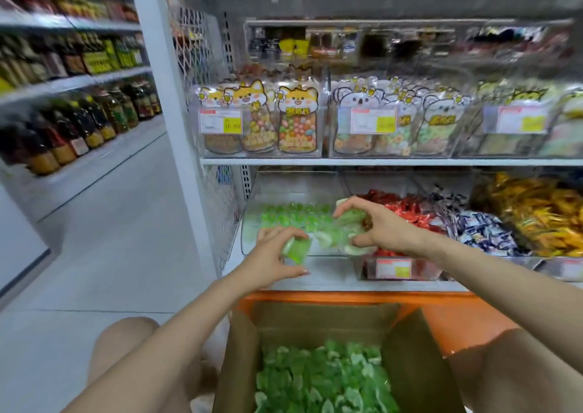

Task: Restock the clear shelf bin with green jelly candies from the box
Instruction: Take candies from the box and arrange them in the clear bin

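Left grip (273, 256): fingers curled round one green jelly candy (296, 249) — at the front lip of the clear bin (249, 226).
Right grip (380, 227): clutching a handful of candies (342, 231), over the bin's right half.
Clear bin: lower shelf (331, 278), leftmost; a thin candy layer (290, 214) at its back.
Box (239, 349): cardboard, open, below the shelf — green box candies (321, 378) inside.
Neighbour: red sweets (407, 211), just right of the bin.

I read only "16.90", and not surely, on the yellow patch of the price tag (220, 122) fronting the snack-bag bin (196, 141) at the left end of the upper shelf (378, 161). Other tags (373, 120) are too blurred.
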`<state>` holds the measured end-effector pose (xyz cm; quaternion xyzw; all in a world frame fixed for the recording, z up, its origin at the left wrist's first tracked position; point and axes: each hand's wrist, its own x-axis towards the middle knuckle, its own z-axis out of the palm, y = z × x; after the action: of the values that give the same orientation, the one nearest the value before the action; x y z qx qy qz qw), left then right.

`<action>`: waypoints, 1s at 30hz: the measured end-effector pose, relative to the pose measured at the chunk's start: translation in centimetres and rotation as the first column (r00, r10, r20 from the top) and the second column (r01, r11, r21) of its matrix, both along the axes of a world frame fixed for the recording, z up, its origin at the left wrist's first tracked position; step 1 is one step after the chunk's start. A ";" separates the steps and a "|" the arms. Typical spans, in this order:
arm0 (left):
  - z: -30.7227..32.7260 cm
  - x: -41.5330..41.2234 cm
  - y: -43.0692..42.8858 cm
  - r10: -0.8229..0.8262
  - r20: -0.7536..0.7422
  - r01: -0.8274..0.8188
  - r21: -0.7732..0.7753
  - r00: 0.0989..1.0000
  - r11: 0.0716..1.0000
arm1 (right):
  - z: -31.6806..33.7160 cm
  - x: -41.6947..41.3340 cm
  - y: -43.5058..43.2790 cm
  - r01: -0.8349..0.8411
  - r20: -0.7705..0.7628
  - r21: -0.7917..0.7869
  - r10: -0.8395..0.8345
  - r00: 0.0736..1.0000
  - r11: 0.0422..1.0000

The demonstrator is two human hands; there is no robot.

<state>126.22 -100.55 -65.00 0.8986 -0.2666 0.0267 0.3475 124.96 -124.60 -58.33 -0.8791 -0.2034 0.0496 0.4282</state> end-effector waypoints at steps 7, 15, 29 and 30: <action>0.6 7.3 0.8 0.109 -0.118 -0.108 0.018 0.987 0.994 | -2.5 7.5 2.2 0.051 0.004 0.070 -0.052 0.999 0.996; -3.3 11.1 0.4 0.175 -0.396 -0.155 0.082 0.901 0.984 | -8.7 12.8 4.0 0.127 -0.142 -0.022 -0.128 0.981 0.992; -5.8 11.9 0.4 0.190 -0.409 -0.170 0.085 0.893 0.982 | -10.1 13.0 5.5 0.079 -0.370 0.029 -0.063 0.927 0.996; -5.8 11.9 0.5 0.194 -0.419 -0.204 0.022 0.887 0.979 | -10.0 12.9 5.6 0.084 -0.351 0.034 -0.067 0.934 0.996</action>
<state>138.15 -100.02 -70.77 0.9020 -0.0922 -0.1280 0.4020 137.87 -119.01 -68.31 -0.8528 -0.0914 0.1833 0.4803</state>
